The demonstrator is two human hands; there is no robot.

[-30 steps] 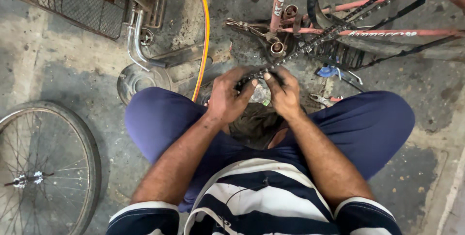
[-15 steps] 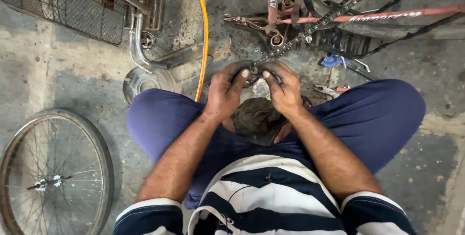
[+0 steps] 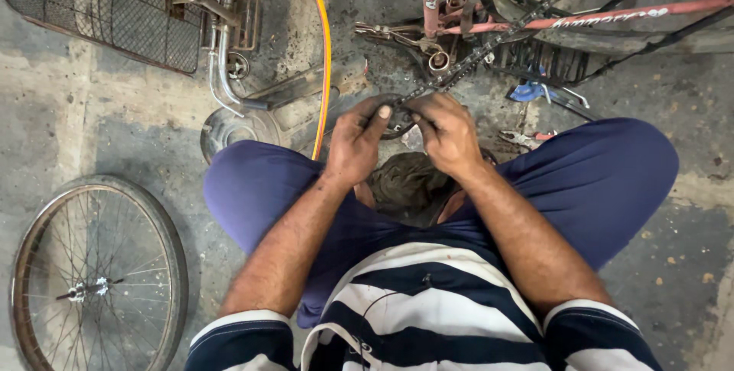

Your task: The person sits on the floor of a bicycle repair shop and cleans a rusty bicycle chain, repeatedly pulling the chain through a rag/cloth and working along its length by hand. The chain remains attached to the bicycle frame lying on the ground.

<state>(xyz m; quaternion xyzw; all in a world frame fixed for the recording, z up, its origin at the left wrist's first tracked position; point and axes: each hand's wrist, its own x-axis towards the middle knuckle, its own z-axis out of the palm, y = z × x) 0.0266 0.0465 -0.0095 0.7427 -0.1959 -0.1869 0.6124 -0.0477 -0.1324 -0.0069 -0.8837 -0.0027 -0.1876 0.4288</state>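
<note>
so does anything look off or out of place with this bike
Yes. The chain hangs slack off the pink frame, its end gathered in both hands. A wheel lies detached on the floor, and grime darkens the concrete under the frame.

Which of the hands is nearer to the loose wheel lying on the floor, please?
The left. The left hand grips the chain and sprocket on the side toward the wheel, which lies low on that side. The right hand is on the far side, farther away.

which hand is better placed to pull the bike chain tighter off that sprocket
Probably the right hand: the chain runs up toward its side, while the left hand already steadies the sprocket.
</note>
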